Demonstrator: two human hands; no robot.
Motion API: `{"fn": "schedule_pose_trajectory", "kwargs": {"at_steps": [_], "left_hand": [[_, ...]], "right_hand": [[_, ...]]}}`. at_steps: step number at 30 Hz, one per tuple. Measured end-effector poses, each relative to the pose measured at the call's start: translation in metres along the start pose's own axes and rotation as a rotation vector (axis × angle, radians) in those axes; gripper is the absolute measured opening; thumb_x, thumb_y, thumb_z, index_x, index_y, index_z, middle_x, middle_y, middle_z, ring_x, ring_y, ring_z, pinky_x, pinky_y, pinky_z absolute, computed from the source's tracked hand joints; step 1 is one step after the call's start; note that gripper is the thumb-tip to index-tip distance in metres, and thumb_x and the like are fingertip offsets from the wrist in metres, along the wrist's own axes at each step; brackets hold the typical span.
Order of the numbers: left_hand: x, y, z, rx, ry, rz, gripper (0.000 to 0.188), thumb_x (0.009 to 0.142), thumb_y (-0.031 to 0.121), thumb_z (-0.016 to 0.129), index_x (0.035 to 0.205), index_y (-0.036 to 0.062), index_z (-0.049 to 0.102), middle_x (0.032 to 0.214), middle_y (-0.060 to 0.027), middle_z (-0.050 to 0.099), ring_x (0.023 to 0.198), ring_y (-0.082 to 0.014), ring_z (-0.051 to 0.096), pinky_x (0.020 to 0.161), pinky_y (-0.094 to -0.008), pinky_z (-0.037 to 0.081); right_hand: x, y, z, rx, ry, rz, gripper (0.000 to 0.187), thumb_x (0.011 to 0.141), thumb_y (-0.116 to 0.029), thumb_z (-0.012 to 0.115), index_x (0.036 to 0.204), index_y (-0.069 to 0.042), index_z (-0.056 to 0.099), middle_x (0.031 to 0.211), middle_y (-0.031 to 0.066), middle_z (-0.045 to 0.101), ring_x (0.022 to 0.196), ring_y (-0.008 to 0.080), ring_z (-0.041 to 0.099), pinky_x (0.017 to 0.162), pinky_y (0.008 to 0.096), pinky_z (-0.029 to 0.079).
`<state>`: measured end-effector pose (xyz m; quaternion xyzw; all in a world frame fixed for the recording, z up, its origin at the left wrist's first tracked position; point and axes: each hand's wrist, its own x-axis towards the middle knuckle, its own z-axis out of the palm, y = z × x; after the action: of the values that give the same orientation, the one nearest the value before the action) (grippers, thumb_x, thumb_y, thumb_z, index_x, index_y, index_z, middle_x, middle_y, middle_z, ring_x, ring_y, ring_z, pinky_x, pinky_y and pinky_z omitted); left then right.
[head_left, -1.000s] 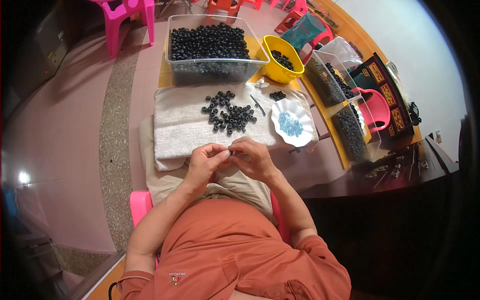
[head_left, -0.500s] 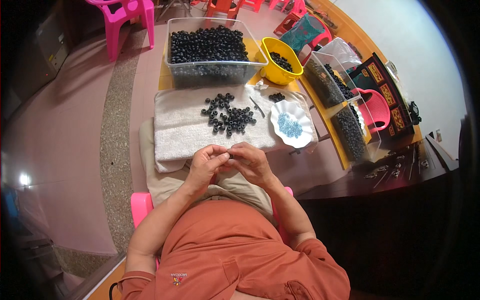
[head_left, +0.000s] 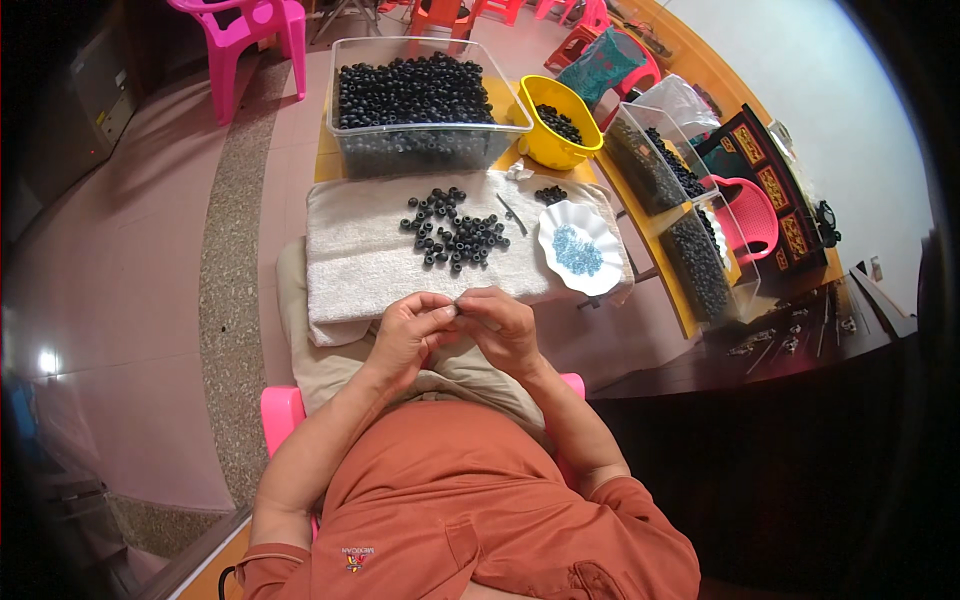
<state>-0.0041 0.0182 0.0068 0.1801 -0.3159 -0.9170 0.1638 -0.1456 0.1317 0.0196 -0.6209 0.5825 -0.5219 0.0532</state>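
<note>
Pale towel (head_left: pixel 350 262), spread just beyond both hands. Small dark bead (head_left: pixel 458 309), one, mostly hidden: held between the two hands at their meeting fingertips. Left hand (head_left: pixel 408 328): thumb and forefinger pinched on the bead. Right hand (head_left: pixel 503 325): fingertips closed on its other side. Loose black beads (head_left: pixel 466 241), one scattered group, on the towel ahead of the hands. Thin dark tool (head_left: pixel 512 214), farther ahead of the right hand. White scalloped dish (head_left: pixel 557 213) with light-blue pieces (head_left: pixel 577 252), ahead and right of it. Clear tub (head_left: pixel 420 158), filled with black beads, well ahead of the left hand. Yellow basin (head_left: pixel 562 155), right of the tub.
</note>
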Motion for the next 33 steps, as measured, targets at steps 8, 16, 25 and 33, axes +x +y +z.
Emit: {"fn": "schedule_pose_trajectory", "kwargs": {"at_steps": [8,16,25,33], "left_hand": [[0.003,-0.005,-0.005,-0.001,0.018,-0.015,0.013,0.089,0.005,0.064,0.101,0.0032,0.061,0.092,-0.0063,0.067,0.082,-0.0137,0.066,0.072,-0.0265,0.056],[0.002,-0.003,0.000,-0.033,0.055,-0.012,0.013,0.089,0.005,0.064,0.101,0.0037,0.061,0.092,-0.0065,0.067,0.081,-0.0134,0.066,0.070,-0.0257,0.058],[0.003,-0.008,-0.001,-0.027,0.102,0.003,0.013,0.089,0.005,0.066,0.100,0.0043,0.061,0.093,-0.0053,0.066,0.081,-0.0140,0.067,0.071,-0.0259,0.058],[0.000,-0.009,-0.001,0.003,0.105,0.006,0.011,0.088,0.005,0.067,0.098,0.0035,0.063,0.091,-0.0074,0.067,0.079,-0.0141,0.065,0.071,-0.0263,0.058]], "right_hand": [[0.004,-0.001,0.001,-0.070,-0.001,-0.084,0.035,0.074,0.005,0.072,0.107,-0.002,0.062,0.092,0.0117,0.068,0.079,0.0267,0.065,0.068,0.0344,0.052],[0.005,0.000,0.002,-0.166,0.019,-0.151,0.038,0.072,0.004,0.073,0.109,0.001,0.061,0.090,0.0118,0.068,0.077,0.0266,0.065,0.065,0.0331,0.052],[0.003,-0.002,0.004,-0.188,0.069,-0.124,0.037,0.072,0.005,0.073,0.107,-0.001,0.062,0.090,0.0112,0.068,0.077,0.0263,0.064,0.065,0.0337,0.052],[0.000,0.004,-0.024,-0.160,-0.001,-0.104,0.034,0.071,0.006,0.074,0.101,-0.002,0.063,0.084,0.0097,0.067,0.074,0.0238,0.065,0.063,0.0318,0.051]]}}
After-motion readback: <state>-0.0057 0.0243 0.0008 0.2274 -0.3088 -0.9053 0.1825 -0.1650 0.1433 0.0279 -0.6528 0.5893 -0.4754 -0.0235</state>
